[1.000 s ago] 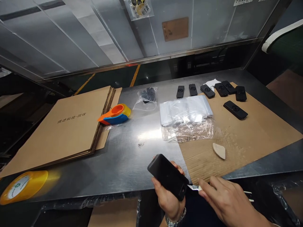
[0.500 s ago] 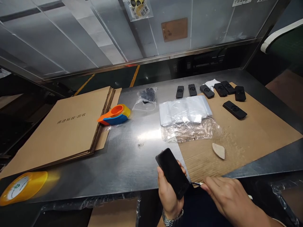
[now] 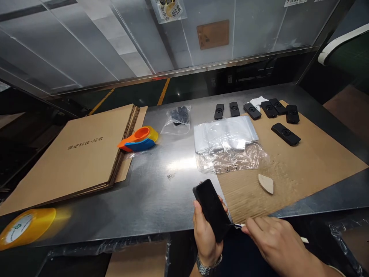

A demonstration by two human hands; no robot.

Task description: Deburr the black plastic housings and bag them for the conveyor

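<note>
A black rectangular device (image 3: 211, 209) lies in my left hand (image 3: 206, 238), whose fingers wrap round its sides near the table's front edge. To its right, my right hand (image 3: 273, 238) is closed on a thin tool (image 3: 239, 226) with a light handle and dark tip. The tip reaches the device's lower right edge. Beyond my hands, clear plastic bags (image 3: 226, 134) lie stacked on the table. Several black devices like the held one, among them one on the cardboard (image 3: 286, 134), lie at the back right. A pale, wedge-shaped piece (image 3: 265, 184) rests on the cardboard sheet (image 3: 323, 161).
Flat cardboard boxes (image 3: 83, 154) are stacked at the left, with an orange and blue tape dispenser (image 3: 138, 140) at their edge. A yellow tape roll (image 3: 27, 227) sits at the front left. A bagged black item (image 3: 181, 116) lies behind the bare metal table surface (image 3: 155, 184).
The held device has moved slightly right and turned a little in my left hand. My right hand has shifted slightly left with the tool, whose tip stays at the device's edge.
</note>
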